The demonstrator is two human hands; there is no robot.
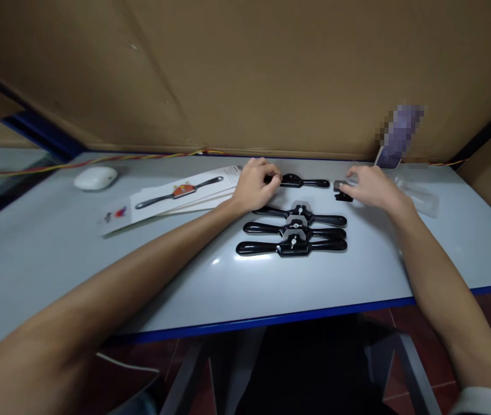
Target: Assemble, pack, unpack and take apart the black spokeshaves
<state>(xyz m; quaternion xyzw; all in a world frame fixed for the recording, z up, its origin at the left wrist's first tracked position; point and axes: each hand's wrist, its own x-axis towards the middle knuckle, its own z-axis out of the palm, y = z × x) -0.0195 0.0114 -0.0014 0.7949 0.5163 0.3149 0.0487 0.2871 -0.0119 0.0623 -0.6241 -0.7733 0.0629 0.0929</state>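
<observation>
Near the back of the table, my left hand (255, 183) is closed around the left handle of a black spokeshave body (292, 181). No blade shows on that body. My right hand (373, 184) pinches a small metal blade with a black cap piece (342, 190), a short way right of the spokeshave's right handle. In front of my hands lie several black spokeshaves in a stack of rows; the closest spokeshave (294, 246) has its grey blade and silver screw in place. My left wrist is just above the left end of the farthest row.
Printed cards (176, 199) showing a spokeshave lie overlapped to the left. Beyond them rests a white rounded case (95, 178). Right of my right hand are a clear plastic tray (420, 199) and a leaning phone (390, 157). Red and yellow wires (142, 157) run along the cardboard wall.
</observation>
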